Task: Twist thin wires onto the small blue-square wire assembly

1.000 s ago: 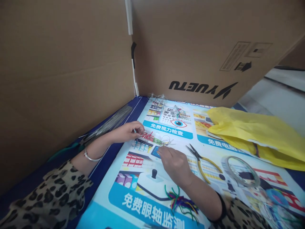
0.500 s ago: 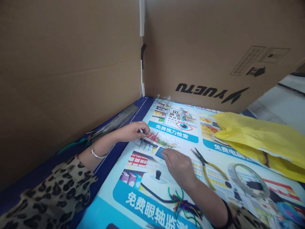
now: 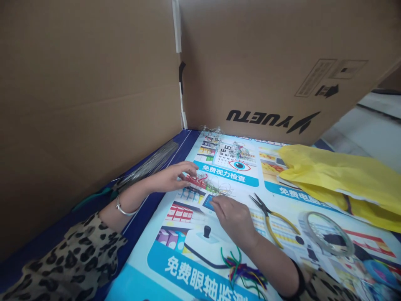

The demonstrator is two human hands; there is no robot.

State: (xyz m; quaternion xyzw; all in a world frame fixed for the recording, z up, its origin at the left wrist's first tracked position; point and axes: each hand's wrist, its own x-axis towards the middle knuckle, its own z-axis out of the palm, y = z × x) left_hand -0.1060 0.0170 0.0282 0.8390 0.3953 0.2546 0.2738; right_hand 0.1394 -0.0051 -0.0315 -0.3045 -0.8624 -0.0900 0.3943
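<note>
My left hand is above the printed sheet with thumb and fingers apart, holding nothing that I can see. Beside its fingertips lie a red strand and a loose tangle of thin wire with some green in it. My right hand is closed in a pinch just in front of that tangle. What sits between its fingertips, if anything, is too small to make out. Under the right forearm lies a bunch of coloured cords, partly covered. Pliers with yellow handles lie right of this hand, jaws slightly parted.
A bundle of straight thin wires lies along the left cardboard wall. Another cardboard panel closes off the back. Small wire pieces rest near it. On the right are a yellow bag and a tape roll.
My left hand's fingers have spread away from the red strand they were pinching. My right hand stays pinched in about the same place. The view has shifted slightly.
</note>
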